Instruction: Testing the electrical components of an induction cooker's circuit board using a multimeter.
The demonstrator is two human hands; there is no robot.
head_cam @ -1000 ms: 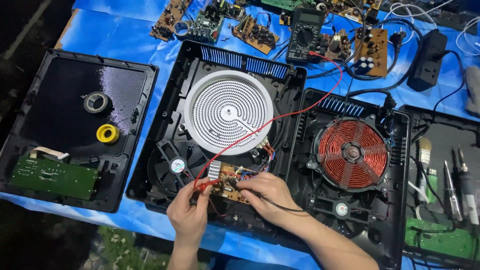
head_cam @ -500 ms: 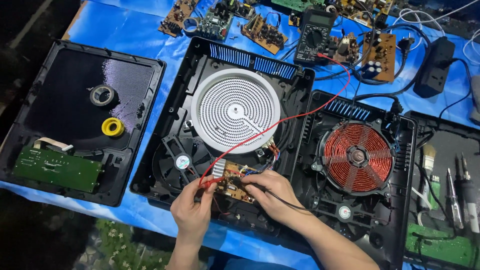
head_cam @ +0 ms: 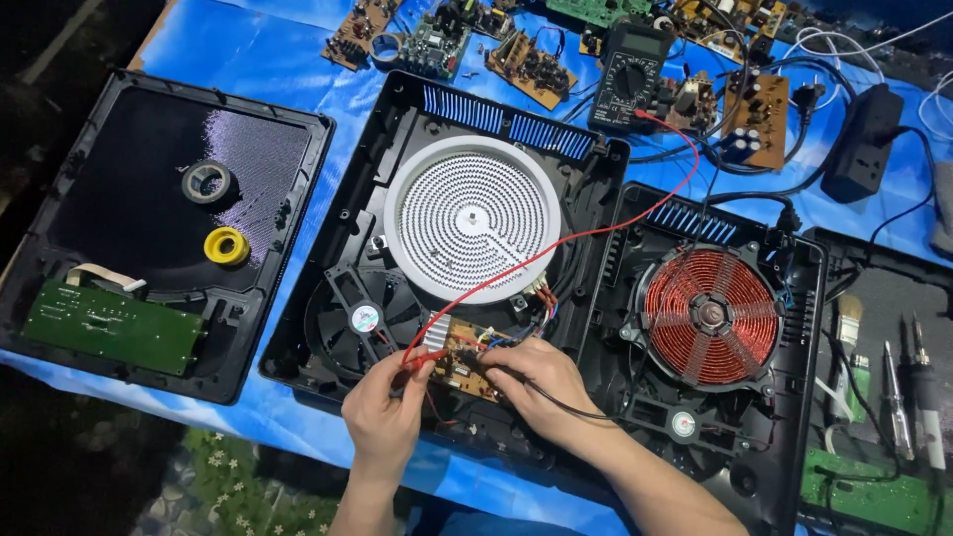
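- Left hand [head_cam: 385, 412] pinches the red probe [head_cam: 422, 359] onto the circuit board [head_cam: 467, 362], inside the open cooker [head_cam: 437, 258] below its white heating disc [head_cam: 472, 216].
- Right hand [head_cam: 536, 382] is curled around the black probe [head_cam: 496, 375] on that board.

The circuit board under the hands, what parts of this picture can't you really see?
Head view only:
- Circuit board: mostly covered by the left hand and right hand.
- Red probe tip: hidden by left fingers; black probe hidden inside the right grip.
- Multimeter screen: too small to read.
- Green board at lower right: cut off by the frame edge.
- Soldering tools: right edge, details too small.
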